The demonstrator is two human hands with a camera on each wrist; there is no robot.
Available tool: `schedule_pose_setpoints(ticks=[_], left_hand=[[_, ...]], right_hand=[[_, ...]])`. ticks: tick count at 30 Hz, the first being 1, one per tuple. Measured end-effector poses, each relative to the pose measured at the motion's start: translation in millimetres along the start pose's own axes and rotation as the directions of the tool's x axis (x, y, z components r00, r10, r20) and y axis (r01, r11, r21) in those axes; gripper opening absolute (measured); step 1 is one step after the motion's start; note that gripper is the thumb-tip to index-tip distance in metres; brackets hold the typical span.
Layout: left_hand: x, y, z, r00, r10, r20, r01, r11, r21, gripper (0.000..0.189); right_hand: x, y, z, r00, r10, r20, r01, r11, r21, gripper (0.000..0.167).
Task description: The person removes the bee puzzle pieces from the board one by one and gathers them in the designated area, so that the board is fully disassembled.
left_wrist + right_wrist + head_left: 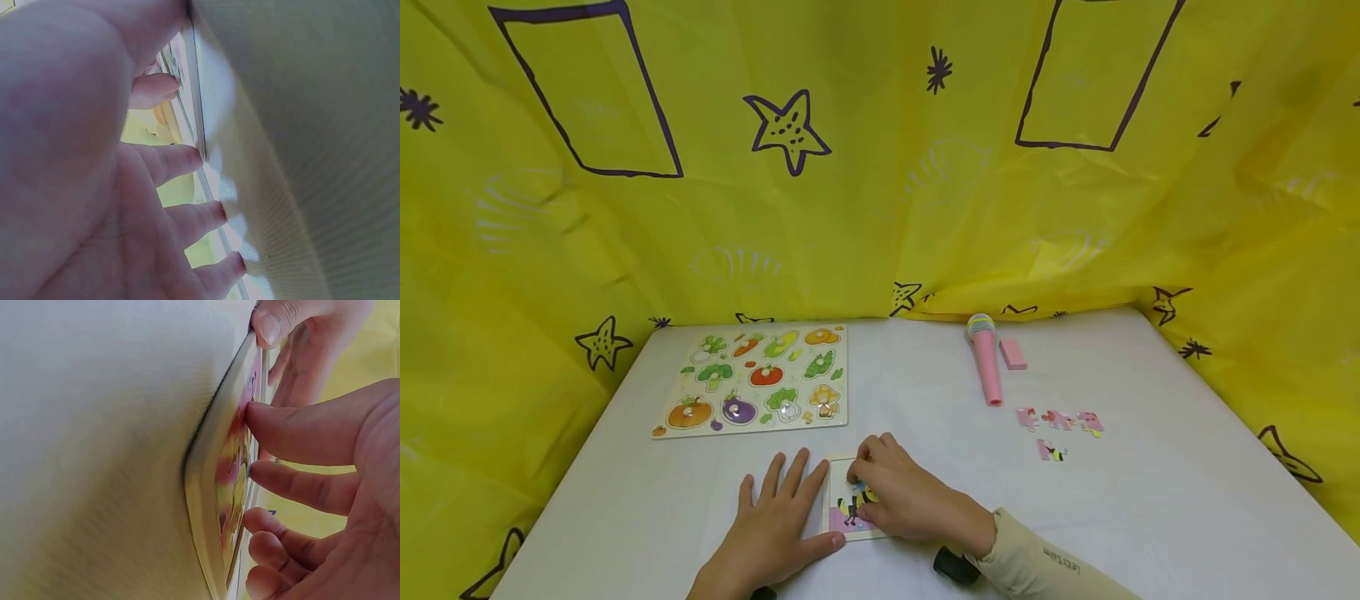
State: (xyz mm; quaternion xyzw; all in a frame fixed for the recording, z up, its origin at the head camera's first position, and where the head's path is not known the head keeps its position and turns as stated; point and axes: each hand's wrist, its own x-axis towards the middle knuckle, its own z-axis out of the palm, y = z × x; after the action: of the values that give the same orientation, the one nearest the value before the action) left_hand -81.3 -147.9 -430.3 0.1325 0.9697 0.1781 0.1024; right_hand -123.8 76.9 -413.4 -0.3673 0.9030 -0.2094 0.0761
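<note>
The small puzzle tray (839,478) lies at the lower centre of the head view, flat on the white counter (917,375), with picture pieces (852,510) already in it and a bare white patch towards its upper left. The left hand (775,529) is spread, its fingers straight, thumb on the tray's lower left corner and index fingertip by the upper left one. If that steadying touch is light, a push from the right could slide or turn the tray. The right hand (906,498) bends over the pieces, thumb and index fingertip touching them; whether it pinches one or only presses, I cannot tell.

The likeliest trouble is a piece sitting askew: pressed while its tabs are out of line, it could ride up on its neighbour or knock it loose. The hand also covers much of the picture, so a wrong fit could pass unnoticed. Four loose pieces (1058,419) lie at the right of the frame, below the pink microphone (986,367) and pink block (1012,354); a sweeping sleeve (1037,554) could scatter them, though it is well apart from them now.
</note>
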Motion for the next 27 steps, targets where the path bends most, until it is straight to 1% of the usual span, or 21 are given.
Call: schedule_pose_setpoints(ticks=[6,13,18,23,27], left_hand=[[-0.6,0.3,-0.1,1.0,0.003,-0.002,-0.003,1.0,-0.006,0.097],[-0.5,0.4,0.3,1.0,0.003,-0.007,-0.003,1.0,0.002,0.097],[-0.5,0.0,-0.3,1.0,0.01,-0.015,-0.01,1.0,0.01,0.097],[-0.3,0.1,-1.1,1.0,0.014,-0.022,-0.014,1.0,0.021,0.098],[0.0,0.2,-1.2,1.0,0.009,-0.015,-0.008,1.0,0.019,0.098]], right_hand=[[-0.6,-0.8,2.3,1.0,0.005,-0.002,-0.005,1.0,-0.006,0.029],[-2.1,-0.8,4.7,1.0,0.02,0.01,-0.02,0.999,0.042,0.029],[-2.4,-0.9,4.9,1.0,0.028,0.006,-0.028,0.997,0.065,0.029],[-2.0,-3.1,4.3,0.999,0.034,-0.002,-0.034,0.997,0.063,0.029],[-2.3,-4.1,5.2,0.999,0.033,-0.017,-0.031,0.997,0.064,0.029]])
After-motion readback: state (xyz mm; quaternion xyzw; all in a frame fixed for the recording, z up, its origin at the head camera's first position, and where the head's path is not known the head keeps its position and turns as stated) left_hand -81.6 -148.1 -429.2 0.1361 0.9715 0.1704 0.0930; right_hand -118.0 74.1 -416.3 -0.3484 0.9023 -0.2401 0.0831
